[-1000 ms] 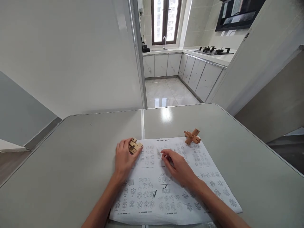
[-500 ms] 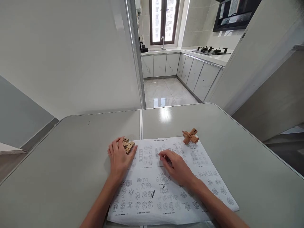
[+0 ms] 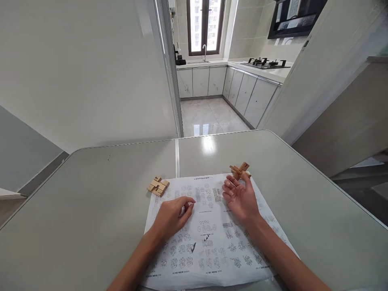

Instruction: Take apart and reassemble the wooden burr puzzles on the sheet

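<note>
My left hand [image 3: 172, 216] rests over the paper sheet [image 3: 218, 252], fingers loosely curled, the thumb slightly apart from them, with nothing seen between. Beyond it, at the sheet's far left corner, a flat wooden interlocking puzzle [image 3: 158, 186] of light pieces lies untouched. My right hand [image 3: 241, 198] is turned palm up with its fingers apart. Its index fingertip reaches a cross-shaped wooden burr puzzle [image 3: 241, 169] at the sheet's far right corner and covers part of it; whether they touch is hard to tell. Rows of small assembly drawings cover the sheet.
A pale grey table [image 3: 91, 210] with a seam down its middle carries everything. A white wall [image 3: 91, 72] stands beyond its left side. Past the far edge is a kitchen with a tap [image 3: 204, 52] and a gas hob [image 3: 266, 64].
My left hand has let go of the flat wooden puzzle and drawn back to the right. My right hand has moved right and away from me, turning palm up by the cross-shaped puzzle.
</note>
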Demonstrator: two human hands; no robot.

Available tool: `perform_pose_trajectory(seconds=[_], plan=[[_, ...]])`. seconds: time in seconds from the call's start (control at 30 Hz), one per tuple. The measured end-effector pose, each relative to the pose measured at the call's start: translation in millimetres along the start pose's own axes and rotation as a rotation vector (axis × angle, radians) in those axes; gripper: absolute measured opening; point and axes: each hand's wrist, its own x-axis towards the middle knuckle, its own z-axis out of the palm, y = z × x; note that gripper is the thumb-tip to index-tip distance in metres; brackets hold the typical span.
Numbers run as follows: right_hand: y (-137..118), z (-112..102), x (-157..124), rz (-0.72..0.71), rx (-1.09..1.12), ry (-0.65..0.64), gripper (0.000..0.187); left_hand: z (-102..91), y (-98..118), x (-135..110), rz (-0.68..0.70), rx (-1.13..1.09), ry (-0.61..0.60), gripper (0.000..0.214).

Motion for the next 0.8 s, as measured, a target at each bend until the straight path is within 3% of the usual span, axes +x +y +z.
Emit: perform_pose_trajectory(seconds=[0.13,0.43,0.67,0.8], plan=[[-7.4,-13.6,4.7,-0.082,0.09,-0.052,0.047,2.4,-0.2,0.2,0.011,0.018,-0.002,0.019],[-9.3,-20.5,8.9,-0.052,0.222,-0.072,0.017,2.7,-1.1,0.4,0.01,0.042,-0.026,0.019],[-3.7,-9.0,6.6,0.011,0.081,-0.072,0.022,1.8,-0.1,1.0,0.006,0.05,-0.035,0.019],[1.2,5.7,-5.4,0.052,-0.228,-0.19,0.035,2.0,0.5,1.4,-0.004,0.046,-0.026,0.02]])
